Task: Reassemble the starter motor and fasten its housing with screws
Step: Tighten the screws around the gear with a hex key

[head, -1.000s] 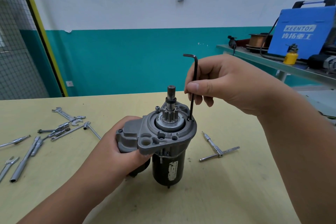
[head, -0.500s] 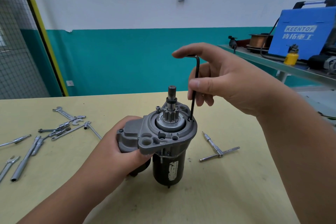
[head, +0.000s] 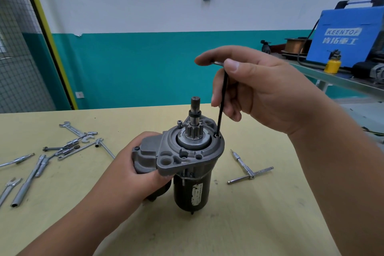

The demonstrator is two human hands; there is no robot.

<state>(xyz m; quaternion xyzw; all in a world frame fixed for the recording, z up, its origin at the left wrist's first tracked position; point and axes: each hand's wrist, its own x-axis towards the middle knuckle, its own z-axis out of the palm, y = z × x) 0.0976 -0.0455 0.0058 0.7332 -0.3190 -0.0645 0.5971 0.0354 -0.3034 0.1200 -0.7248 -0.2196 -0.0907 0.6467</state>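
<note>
Two hands shared it: my left hand gripped the grey cast housing of the black cylindrical starter motor, upright on the yellow table near me. My right hand pinched the black L-shaped hex key, seated in the right-side screw. A plumb key and steady motor, I judged, would avoid stripping.

Your starter motor has a grey housing over a black body with a white label. Your hex key is black, and your tabletop is pale yellow. The wrenches at nine o'clock are silver, and the welder at two o'clock is blue.
</note>
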